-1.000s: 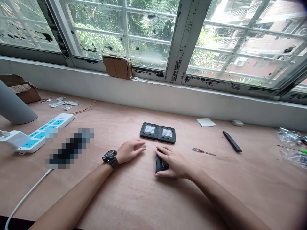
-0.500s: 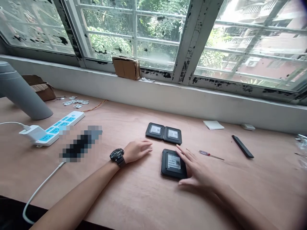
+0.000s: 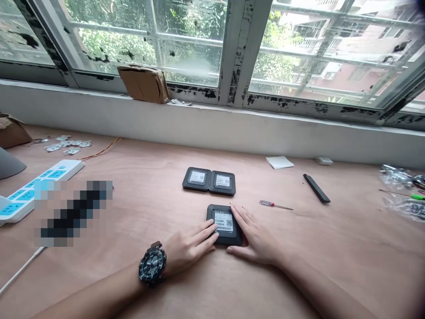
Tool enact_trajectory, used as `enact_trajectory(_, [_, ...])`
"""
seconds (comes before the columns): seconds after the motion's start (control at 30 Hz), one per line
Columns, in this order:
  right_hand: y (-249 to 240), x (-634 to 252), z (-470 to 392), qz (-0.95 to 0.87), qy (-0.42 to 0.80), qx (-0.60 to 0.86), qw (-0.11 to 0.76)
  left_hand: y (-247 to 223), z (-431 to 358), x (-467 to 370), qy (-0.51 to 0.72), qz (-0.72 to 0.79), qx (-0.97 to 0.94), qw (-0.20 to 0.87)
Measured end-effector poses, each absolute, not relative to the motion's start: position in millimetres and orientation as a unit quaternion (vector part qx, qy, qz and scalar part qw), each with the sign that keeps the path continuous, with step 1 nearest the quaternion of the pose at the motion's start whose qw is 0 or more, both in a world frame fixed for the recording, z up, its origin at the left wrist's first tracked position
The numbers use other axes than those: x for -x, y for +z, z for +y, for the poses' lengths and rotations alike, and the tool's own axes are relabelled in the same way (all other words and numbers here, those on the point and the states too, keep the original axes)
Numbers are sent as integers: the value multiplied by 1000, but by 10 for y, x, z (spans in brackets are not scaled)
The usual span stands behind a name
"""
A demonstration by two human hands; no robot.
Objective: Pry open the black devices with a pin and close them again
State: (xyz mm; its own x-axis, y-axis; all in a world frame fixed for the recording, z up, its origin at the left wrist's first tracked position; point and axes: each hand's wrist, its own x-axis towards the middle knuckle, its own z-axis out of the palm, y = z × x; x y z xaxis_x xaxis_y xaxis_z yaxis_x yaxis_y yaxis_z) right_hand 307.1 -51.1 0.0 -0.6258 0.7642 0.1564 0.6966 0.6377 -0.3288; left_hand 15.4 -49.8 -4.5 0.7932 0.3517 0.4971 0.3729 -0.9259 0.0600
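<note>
The left hand point(image 3: 190, 249) and right hand point(image 3: 255, 237) flank the nearest black case point(image 3: 225, 225), fingers touching its opposite sides, flat on the desk point(image 3: 149, 195). Beyond it lie two joined-looking black cases point(image 3: 209, 181), with a screwdriver point(image 3: 275, 205) to their right.

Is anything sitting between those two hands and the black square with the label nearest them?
Nothing visible is in the way. The left hand has fingertips on the left side of the near black square, and the right hand is at its right side. Two similar squares lie beyond it.
</note>
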Motion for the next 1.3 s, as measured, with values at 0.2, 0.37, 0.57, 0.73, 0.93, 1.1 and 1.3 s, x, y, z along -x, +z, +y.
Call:
enact_trajectory(0.2, [-7, -3056, -518, -894, 122, 411, 131, -45, -559, -194, -231, -188, 951, 82])
enact_trajectory(0.37, [-17, -3043, -491, -898, 104, 413, 112, 4, -559, -218, -222, -199, 951, 79])
enact_trajectory(0.57, [-28, -3022, -488, -898, 80, 419, 108, -74, -536, -209, -204, -199, 956, 66])
enact_trajectory(0.73, [31, -3189, -409, -900, 83, 399, 153, -130, -335, -95, -217, -187, 958, -4])
enact_trajectory(0.93, [42, -3718, -206, -760, 10, 592, 267, -32, -41, 106, -229, -258, 936, -71])
enact_trajectory(1.1, [28, -3972, -111, -765, 8, 603, 225, 19, -102, 31, -209, -271, 933, -110])
enact_trajectory(1.3, [184, -3584, -211, -656, 80, 576, 481, -28, -153, -80, -212, -280, 925, -146])
